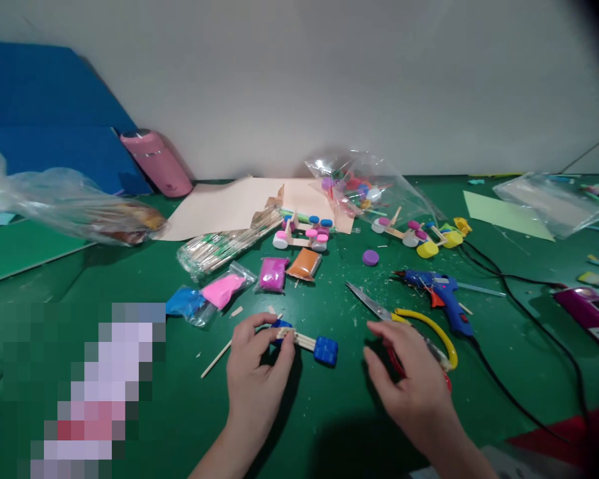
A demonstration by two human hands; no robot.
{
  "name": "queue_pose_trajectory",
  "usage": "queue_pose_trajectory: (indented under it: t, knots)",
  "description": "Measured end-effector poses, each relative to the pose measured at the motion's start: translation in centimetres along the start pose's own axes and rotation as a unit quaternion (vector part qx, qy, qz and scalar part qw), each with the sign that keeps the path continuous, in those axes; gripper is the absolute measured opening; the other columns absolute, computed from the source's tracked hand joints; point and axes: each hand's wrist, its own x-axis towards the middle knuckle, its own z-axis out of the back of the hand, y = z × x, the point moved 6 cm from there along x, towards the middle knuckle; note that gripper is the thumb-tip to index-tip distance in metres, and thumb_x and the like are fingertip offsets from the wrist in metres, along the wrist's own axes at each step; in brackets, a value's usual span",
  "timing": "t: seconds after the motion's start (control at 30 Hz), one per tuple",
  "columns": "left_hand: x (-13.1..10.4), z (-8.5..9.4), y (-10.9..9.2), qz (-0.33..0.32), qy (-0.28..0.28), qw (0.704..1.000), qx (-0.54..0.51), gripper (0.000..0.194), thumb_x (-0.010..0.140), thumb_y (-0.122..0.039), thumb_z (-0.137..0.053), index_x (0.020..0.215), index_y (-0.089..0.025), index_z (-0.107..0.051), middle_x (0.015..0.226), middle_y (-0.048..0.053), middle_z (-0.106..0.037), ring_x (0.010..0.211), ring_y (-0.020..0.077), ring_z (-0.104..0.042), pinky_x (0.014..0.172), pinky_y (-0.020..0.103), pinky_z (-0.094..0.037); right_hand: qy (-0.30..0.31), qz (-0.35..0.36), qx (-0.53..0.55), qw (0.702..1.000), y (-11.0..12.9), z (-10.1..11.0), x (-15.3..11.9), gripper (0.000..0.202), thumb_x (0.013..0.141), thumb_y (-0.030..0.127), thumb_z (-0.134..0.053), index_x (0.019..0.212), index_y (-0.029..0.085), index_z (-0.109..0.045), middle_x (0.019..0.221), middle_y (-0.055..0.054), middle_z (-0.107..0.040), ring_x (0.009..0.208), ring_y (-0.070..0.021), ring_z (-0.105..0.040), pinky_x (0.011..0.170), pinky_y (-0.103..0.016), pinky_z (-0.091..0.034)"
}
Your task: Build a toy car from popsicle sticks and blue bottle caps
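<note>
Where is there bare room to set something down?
Bare green tabletop flanks the blue-ended wooden-stick piece: rightward to the right hand, upward to the orange plastic packet. Crowded: around the blue plastic glue gun and yellow-handled scissors.

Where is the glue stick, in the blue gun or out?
Partly in: the glue stick juts out from the back of the blue gun.

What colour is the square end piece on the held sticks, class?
Blue: square end piece, head view.
</note>
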Motion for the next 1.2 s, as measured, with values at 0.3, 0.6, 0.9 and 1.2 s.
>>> queue_pose_trajectory:
  t: [0.3,0.6,0.9,1.2]
  knots:
    - [0.1,-1.0,1.4,0.018,0.035,0.999,-0.024,0.012,0.073,-0.026,-0.059,0.07,-0.016,-0.064,0.091,0.008,-0.059,0.086,0.0212,-0.057,0.076,0.033,-0.045,-0.103,-0.109,-0.157,0.976,-9.5,6.0,-0.5,0.03,0.077,0.032,-0.048,0.101,0.016,-0.053,0.097,-0.011,-0.056,0.092,-0.0261,-0.052,0.076,-0.039,-0.044]
    - [-0.3,-0.9,1.0,0.018,0.022,0.999,-0.02,0.009,0.073,-0.024,-0.059,0.068,-0.018,-0.064,0.094,0.008,-0.055,0.09,0.0219,-0.055,0.076,0.035,-0.045,-0.004,-0.253,-0.151,0.956,-16.4,5.5,1.8,0.048,0.068,0.04,-0.051,0.107,0.012,-0.052,0.089,-0.013,-0.058,0.074,-0.0277,-0.056,0.065,-0.039,-0.043]
    - [-0.2,-0.5,1.0,0.041,0.009,0.998,-0.054,0.009,0.073,-0.023,-0.058,0.069,-0.017,-0.063,0.091,0.007,-0.055,0.087,0.0206,-0.055,0.076,0.033,-0.045,0.057,-0.283,0.063,0.955,-13.0,6.4,2.4,0.029,0.073,0.044,-0.045,0.087,0.02,-0.052,0.067,-0.004,-0.061,0.062,-0.0209,-0.059,0.05,-0.028,-0.044]
    - [0.3,0.2,1.6,0.071,-0.001,0.994,-0.078,0.007,0.077,-0.023,-0.054,0.075,-0.018,-0.059,0.088,0.004,-0.057,0.082,0.0175,-0.055,0.075,0.03,-0.044,0.17,-0.217,0.346,0.897,-4.6,2.9,1.2,0.018,0.08,0.037,-0.052,0.08,0.02,-0.055,0.067,-0.002,-0.058,0.06,-0.0147,-0.054,0.053,-0.025,-0.046]
